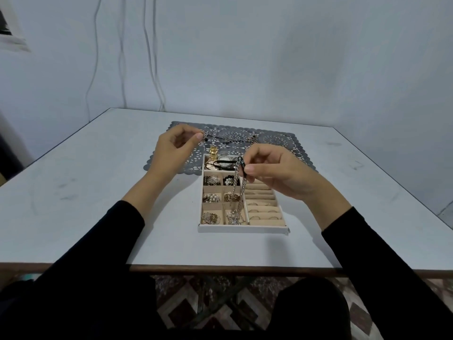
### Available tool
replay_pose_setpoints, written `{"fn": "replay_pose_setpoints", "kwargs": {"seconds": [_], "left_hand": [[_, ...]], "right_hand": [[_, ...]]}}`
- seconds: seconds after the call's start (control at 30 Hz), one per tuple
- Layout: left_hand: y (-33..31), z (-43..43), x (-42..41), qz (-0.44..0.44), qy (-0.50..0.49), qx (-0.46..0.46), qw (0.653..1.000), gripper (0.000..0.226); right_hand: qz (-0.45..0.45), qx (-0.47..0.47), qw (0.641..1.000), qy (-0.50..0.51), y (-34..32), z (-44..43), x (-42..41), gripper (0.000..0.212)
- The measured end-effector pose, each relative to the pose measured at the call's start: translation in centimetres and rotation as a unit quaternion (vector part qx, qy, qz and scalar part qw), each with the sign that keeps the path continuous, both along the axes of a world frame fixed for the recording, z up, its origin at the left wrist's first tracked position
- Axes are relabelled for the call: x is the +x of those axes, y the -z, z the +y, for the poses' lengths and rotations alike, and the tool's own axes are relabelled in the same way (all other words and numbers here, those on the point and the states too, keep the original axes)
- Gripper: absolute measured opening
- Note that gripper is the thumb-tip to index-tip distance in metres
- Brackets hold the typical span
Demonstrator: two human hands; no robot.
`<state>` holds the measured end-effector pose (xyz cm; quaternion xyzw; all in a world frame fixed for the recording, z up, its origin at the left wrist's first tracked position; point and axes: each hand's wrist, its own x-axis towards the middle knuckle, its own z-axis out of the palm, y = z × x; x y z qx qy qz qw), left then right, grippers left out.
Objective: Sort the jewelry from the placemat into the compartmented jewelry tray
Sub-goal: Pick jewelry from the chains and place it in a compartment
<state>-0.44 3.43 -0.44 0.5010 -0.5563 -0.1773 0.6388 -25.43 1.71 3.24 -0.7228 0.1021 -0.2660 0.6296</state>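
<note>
Jewelry tray [242, 228], white rim w/ beige lining, sits at table ctr; its far end overlaps the placemat [274, 139]. Far wide compt. holds watches [221, 160], one gold band poking over the far rim. R column is ring rolls [262, 204] w/ several rings slotted in. L side has six small cells w/ brooches, pearl pieces and tangled chains.

R hand [277, 177] is above the tray's far R part, thumb and fingers pinching the black end of a silver chain [236, 187]; the chain hangs down, its lower end in the nearest small cell, next to the ring rolls. L hand [171, 153] is up over the placemat's L part, fingertips pinched on a small dark-tipped piece; can't tell what exactly. Another chain [230, 140] lies across the placemat.

Tray's near rim is well back from the near table edge; bare top L, R and near.

Table [98, 192] is white, scuffed, w/ dark wood edge. Pale wall [269, 57] behind, cables [152, 57] hanging. Patterned floor [196, 303] below.
</note>
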Motion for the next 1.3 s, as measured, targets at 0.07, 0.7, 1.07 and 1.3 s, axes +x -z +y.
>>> {"fn": "replay_pose_setpoints", "kwargs": {"seconds": [0.07,0.7,1.07,1.3], "left_hand": [[0.0,0.0,0.0,-0.001,-0.002,0.002,1.0,0.005],[-0.2,0.3,0.1,-0.024,0.003,-0.002,1.0,0.006],[-0.1,0.2,0.1,-0.036,0.01,-0.001,0.999,0.008],[0.1,0.2,0.2,-0.039,0.013,0.001,0.999,0.006]], "right_hand": [[0.034,-0.013,0.999,-0.011,-0.1,-0.3,-0.4,0.009],[0.202,-0.114,0.973,-0.017,-0.2,-1.3,-0.3,0.011],[0.301,-0.161,0.938,-0.058,-0.9,-1.6,-0.2,0.015],[0.375,-0.231,0.896,-0.06,-1.1,-0.8,1.1,0.014]]}}
